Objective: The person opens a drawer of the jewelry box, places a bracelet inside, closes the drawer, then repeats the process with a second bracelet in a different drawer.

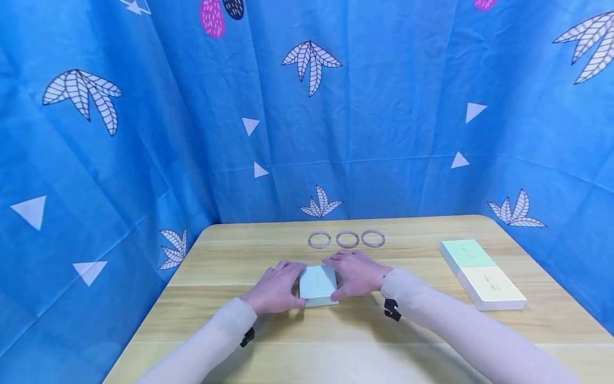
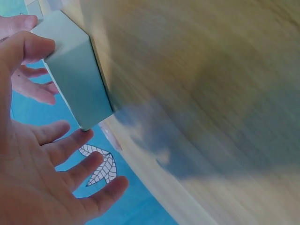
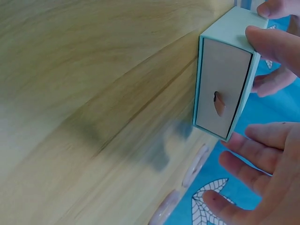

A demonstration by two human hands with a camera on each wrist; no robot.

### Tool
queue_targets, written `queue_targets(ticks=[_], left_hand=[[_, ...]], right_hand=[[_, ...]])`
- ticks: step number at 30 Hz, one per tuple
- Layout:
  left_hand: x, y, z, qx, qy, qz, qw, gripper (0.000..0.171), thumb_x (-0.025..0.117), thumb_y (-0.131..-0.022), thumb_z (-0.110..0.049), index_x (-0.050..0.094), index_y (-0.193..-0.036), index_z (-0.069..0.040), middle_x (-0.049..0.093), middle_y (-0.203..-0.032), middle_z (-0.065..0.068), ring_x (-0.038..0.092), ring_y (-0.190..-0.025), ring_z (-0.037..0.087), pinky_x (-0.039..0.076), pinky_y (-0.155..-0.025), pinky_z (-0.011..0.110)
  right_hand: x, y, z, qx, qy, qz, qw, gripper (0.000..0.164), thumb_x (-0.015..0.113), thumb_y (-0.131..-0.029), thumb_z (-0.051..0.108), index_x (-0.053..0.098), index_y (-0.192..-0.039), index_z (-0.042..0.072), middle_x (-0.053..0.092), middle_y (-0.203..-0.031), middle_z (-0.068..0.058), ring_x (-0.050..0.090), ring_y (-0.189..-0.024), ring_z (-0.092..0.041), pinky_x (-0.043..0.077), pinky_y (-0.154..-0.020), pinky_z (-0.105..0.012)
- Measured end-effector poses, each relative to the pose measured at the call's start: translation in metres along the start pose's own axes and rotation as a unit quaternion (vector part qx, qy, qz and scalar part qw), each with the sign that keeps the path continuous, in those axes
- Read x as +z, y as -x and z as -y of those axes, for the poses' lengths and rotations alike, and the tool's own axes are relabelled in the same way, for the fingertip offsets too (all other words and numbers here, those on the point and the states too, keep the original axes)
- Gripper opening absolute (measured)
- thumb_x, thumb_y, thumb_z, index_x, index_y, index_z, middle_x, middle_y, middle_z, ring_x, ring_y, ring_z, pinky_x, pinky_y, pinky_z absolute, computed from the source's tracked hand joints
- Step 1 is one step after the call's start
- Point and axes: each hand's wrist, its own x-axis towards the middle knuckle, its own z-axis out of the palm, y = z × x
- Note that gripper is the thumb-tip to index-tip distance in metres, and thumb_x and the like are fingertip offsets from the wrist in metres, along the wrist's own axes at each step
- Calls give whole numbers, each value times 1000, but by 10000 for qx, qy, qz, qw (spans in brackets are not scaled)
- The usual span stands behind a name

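Note:
A small pale blue-green drawer box point(image 1: 318, 282) sits on the table in front of me. My left hand point(image 1: 279, 288) holds its left side, thumb at the near corner and index fingertip at the far corner. On the right side, my right hand point(image 1: 357, 273) grips it the same way. The other fingers of both hands are spread loosely off the box. In the right wrist view, the box's white drawer front has a small ribbon-like pull tab point(image 3: 219, 104). A plain closed side of the box point(image 2: 82, 79) shows in the left wrist view.
Three purplish bangles lie in a row beyond the box: left point(image 1: 319, 240), middle point(image 1: 347, 239) and right point(image 1: 373, 238). To the right, a light green box point(image 1: 467, 253) adjoins a cream-topped box point(image 1: 494, 288). A blue curtain point(image 1: 307, 133) surrounds the wooden table point(image 1: 230, 330).

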Motion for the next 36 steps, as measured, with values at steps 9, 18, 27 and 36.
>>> queue_targets(ticks=[9, 18, 27, 36], left_hand=[[-3, 4, 4, -156, 78, 102, 9998, 88, 77, -77, -48, 44, -152, -18, 50, -152, 1, 40, -140, 27, 35, -112, 60], [-7, 6, 9, -186, 131, 89, 9997, 87, 79, -75, -46, 46, -150, -17, 52, -149, 1, 41, -138, 28, 38, -109, 58], [-12, 8, 15, -333, 202, 132, 9992, 85, 80, -77, -45, 47, -150, -17, 53, -148, 1, 43, -135, 26, 37, -109, 58], [-13, 8, 24, -443, 258, 97, 9986, 85, 81, -76, -44, 47, -150, -19, 53, -147, 0, 43, -133, 24, 38, -108, 56]], right_hand=[[6, -6, 2, -62, 3, -143, 9999, 94, 76, -74, 64, 50, -149, 14, 58, -145, -4, 54, -133, -26, 40, -111, -54], [7, -13, 6, -126, 13, -181, 9998, 94, 75, -74, 65, 49, -149, 14, 57, -146, -5, 53, -134, -26, 39, -112, -54], [7, -21, 11, -38, -27, -157, 9999, 94, 75, -74, 65, 49, -150, 16, 55, -149, -5, 49, -138, -28, 32, -113, -65], [10, -31, 17, 15, 27, -166, 9999, 93, 74, -74, 65, 50, -149, 17, 56, -148, -3, 51, -136, -27, 38, -111, -57]])
